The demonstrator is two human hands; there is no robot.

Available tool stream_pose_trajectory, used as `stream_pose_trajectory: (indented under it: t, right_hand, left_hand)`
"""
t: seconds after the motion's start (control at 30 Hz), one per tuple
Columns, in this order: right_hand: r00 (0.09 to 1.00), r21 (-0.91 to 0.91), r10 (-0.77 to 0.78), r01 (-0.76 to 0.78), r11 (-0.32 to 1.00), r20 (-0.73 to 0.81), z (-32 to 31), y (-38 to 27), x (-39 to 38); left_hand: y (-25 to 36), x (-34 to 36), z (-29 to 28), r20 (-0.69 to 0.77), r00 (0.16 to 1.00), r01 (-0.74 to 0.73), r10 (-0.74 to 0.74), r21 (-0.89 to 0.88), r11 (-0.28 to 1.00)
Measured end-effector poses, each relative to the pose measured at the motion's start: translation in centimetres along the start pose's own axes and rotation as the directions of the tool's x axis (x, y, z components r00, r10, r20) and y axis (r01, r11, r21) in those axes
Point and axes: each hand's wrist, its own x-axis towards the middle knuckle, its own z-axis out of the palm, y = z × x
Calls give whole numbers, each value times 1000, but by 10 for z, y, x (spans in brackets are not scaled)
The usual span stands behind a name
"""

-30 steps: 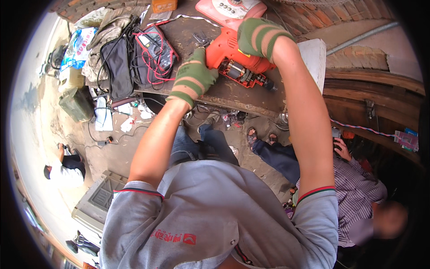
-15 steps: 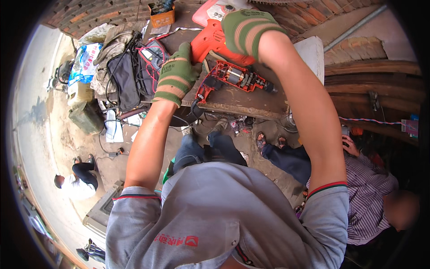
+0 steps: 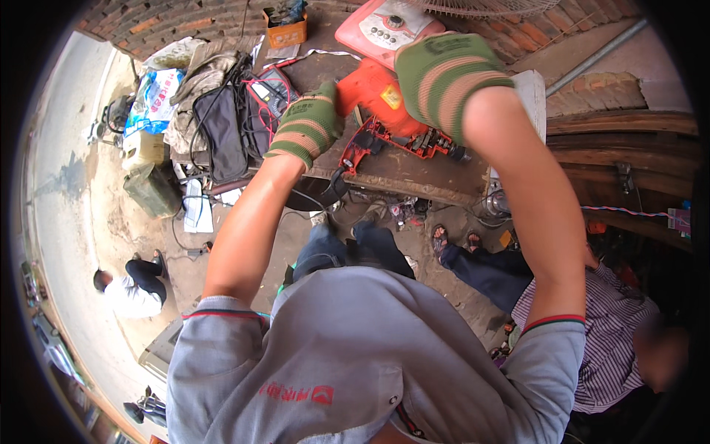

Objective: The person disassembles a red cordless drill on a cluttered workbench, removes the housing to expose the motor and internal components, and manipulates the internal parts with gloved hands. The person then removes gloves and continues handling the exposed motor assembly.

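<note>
Both my hands wear green-and-tan striped knit gloves. Between them, above the wooden table [image 3: 436, 177], is a red plastic power tool housing [image 3: 370, 92]. My left hand [image 3: 309, 124] has its fingers closed on the narrow, handle-like end. My right hand [image 3: 451, 81] wraps around the other end from above, its fingers mostly hidden. Just below the housing lies an opened red power drill [image 3: 361, 148] with its inner parts exposed; its dark chuck end points right, and the raised housing covers much of it.
A pink fan base [image 3: 370, 33] with a control panel stands behind my hands. To the left are a multimeter [image 3: 274, 90] with red leads, a black bag [image 3: 220, 137] and an orange box [image 3: 285, 31]. A person in a striped shirt [image 3: 603, 348] sits at my right.
The housing has tilted over and come nearer the opened drill, now hiding more of it. My right hand has moved down and to the right with it. The whole view has shifted slightly.
</note>
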Motion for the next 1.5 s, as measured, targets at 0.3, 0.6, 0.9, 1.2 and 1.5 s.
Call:
stream_pose_trajectory:
  t: [0.3, 0.6, 0.9, 1.2, 1.5]
  right_hand:
    - [995, 617, 68, -5, 787, -78, 49, 66, -17]
    - [873, 923, 300, -359, -142, 385, 135, 34, -95]
    - [738, 871, 463, -433, -233, 491, 258, 3, -145]
    - [656, 873, 740, -439, 210, 152, 412, -2, -159]
    - [776, 761, 631, -424, 491, 26, 393, 2, -133]
  left_hand:
    - [-39, -20, -22, 21, 960, 215, -280, -697, 684]
    - [-113, -6, -40, -42, 885, 287, -464, -735, 614]
    - [-127, 59, 16, -86, 796, 452, -600, -574, 682]
    - [-122, 95, 78, -361, 660, 484, -659, -466, 740]
    - [-74, 69, 62, -297, 798, 368, -524, -449, 815]
